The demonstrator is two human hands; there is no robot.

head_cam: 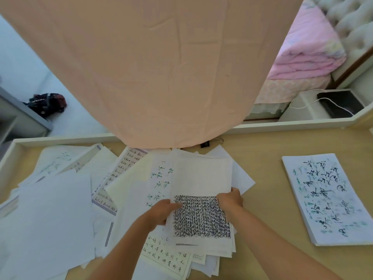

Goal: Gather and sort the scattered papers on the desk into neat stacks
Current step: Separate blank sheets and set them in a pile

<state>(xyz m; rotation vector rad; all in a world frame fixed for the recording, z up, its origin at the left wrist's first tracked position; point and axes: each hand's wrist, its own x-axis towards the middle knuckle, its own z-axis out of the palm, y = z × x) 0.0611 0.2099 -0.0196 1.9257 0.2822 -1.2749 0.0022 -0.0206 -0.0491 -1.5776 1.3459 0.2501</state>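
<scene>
Cloth (161, 67), peach-coloured, hangs across the far side, above a wooden surface (266, 178). Loose papers (50, 209) sprawl overlapping over its left and middle, and a squared stack (327, 199) with brushed writing lies well apart on the right. On the middle heap, a sheet (201, 215) dense with dark script is held at both edges. The left hand (161, 213) pinches its left edge, fingers curled round it, and the right hand (230, 200) grips the right edge likewise. A black clip (205, 144) lies by the cloth's hem.
</scene>
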